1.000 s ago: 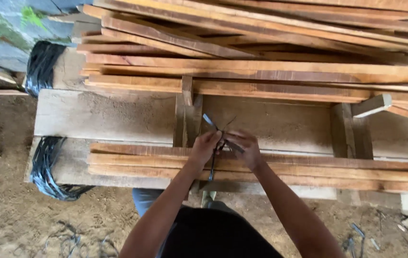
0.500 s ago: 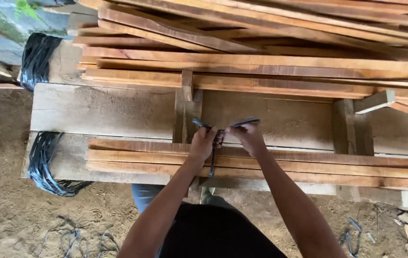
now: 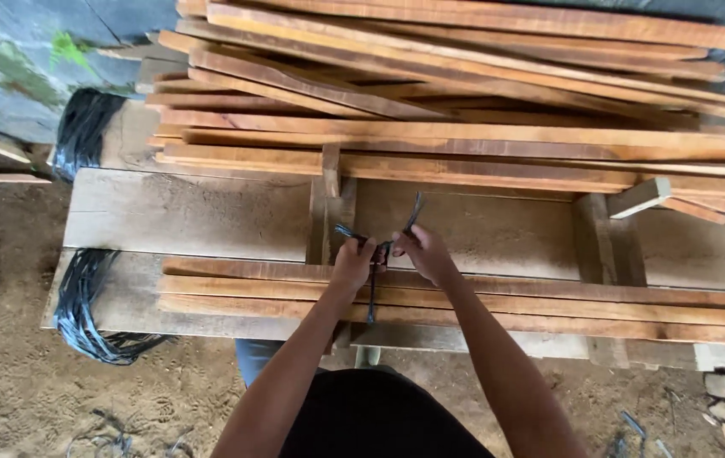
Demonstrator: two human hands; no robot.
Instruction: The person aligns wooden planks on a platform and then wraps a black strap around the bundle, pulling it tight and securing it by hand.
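Step in hand, as judged: tying of the dark strap (image 3: 372, 284) around the near bundle of slats (image 3: 549, 297); knot being formed or drawn tight.

Left hand (image 3: 352, 263): fingers closed on one strap end, which projects up and to the left of the fingers. Right hand (image 3: 424, 252): fingers closed on the other strap end, which rises up and slightly right of the fingers toward the far stack of planks (image 3: 464, 110). Hands close together, nearly touching, with the crossing of the strap between the two sets of fingers. Exact form of the knot hidden by the fingers; cannot tell whether one turn or two.

Strap position: directly below the fingers, running down across the face of the near bundle and out of sight under its front edge. Bundle lying flat on the surface (image 3: 184, 212), extending well to the left and right of the fingers. Upright wooden block (image 3: 328, 212) just beyond the left fingers.

Coil of black strapping (image 3: 82, 301) well to the left of the left fingers, hanging over the edge of the surface; a second dark coil (image 3: 82, 127) farther up on the same side.

Next move, as judged: equal and opposite tension on both ends, away from the crossing, with the bundle kept squared. Risk: slats shifting or strap slipping from the fingers under load.
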